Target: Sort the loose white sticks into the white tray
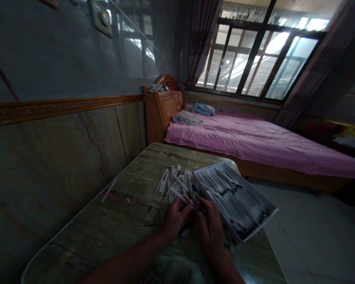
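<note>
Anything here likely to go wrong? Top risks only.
1. The open box seems to jut past the right edge of the table, with the right hand close beside it; a bump might tip it.
2. The loose white sticks lie crisscrossed just beyond the hands, so some might roll or scatter.
3. One lone stick lies along the table's left edge and might drop off.

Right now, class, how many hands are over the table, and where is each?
2: the left hand, pinching a white stick near the loose pile, and the right hand, beside the open tray.
</note>
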{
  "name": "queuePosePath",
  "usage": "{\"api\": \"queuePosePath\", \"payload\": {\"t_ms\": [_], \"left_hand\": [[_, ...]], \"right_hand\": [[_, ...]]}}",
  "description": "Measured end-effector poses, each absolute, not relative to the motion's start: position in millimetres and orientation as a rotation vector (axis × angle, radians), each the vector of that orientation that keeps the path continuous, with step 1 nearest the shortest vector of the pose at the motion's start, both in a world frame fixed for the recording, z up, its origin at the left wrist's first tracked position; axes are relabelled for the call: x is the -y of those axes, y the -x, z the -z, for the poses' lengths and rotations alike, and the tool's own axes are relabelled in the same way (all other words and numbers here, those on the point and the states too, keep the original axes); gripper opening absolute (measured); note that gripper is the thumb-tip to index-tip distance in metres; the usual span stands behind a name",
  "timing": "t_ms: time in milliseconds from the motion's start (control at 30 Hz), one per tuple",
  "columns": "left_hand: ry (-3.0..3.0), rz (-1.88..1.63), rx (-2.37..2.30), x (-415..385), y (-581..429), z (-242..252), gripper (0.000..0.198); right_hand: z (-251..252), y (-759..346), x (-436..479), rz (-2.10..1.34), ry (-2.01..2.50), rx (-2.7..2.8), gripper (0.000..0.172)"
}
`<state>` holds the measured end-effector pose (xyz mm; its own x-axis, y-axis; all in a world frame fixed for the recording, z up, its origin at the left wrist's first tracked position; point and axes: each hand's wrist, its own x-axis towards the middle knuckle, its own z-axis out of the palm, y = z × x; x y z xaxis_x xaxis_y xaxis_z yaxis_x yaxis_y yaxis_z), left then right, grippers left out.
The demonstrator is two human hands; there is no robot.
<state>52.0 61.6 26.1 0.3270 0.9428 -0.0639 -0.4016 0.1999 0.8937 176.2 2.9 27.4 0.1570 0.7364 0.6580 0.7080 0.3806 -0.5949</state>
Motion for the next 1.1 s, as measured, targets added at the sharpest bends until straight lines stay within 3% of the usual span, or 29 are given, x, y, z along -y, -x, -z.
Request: {"api": "queuePosePath", "payload": {"t_ms": [167,267,467,733,833,1000,1100], "left_hand": [[-1.048,-1.003,-0.656,-51.0,-55.1,-26.7,0.029],[-0.926,-0.986,-0.672,-55.2,-53.9,-27.0,0.031],[-0.52,-1.087,-0.621,-81.5,-42.4,-30.3,0.031],[-0.437,-1.068,-0.586,-85.0,-39.4,-29.7,0.02],[-0.453,-1.068,-0.585,-83.4,-40.3,-28.2,0.025],[-0.474,-1.064,-0.58,-79.7,-41.8,-30.5,0.035],[-0.517,-1.049,-0.604,-76.8,-42.9,-32.2,0.038]], "right_hand": [[-26.9,-164.2,-1.4,-0.252,1.213,1.43,0.045],[-23.2,-169.5,-5.1,-0.328,1.206,1.281,0.042],[-21.9,-191.4,-3.9,-0.168,1.554,1.566,0.017],[-39.5,-180.8,9.6,-0.039,1.876,1.889,0.017],[-35.2,-186.1,7.7,0.034,1.882,1.957,0.009],[-19.4,-192.2,3.8,0.166,1.826,1.957,0.015],[-17.8,-192.4,3.5,0.068,1.765,1.778,0.018]]}}
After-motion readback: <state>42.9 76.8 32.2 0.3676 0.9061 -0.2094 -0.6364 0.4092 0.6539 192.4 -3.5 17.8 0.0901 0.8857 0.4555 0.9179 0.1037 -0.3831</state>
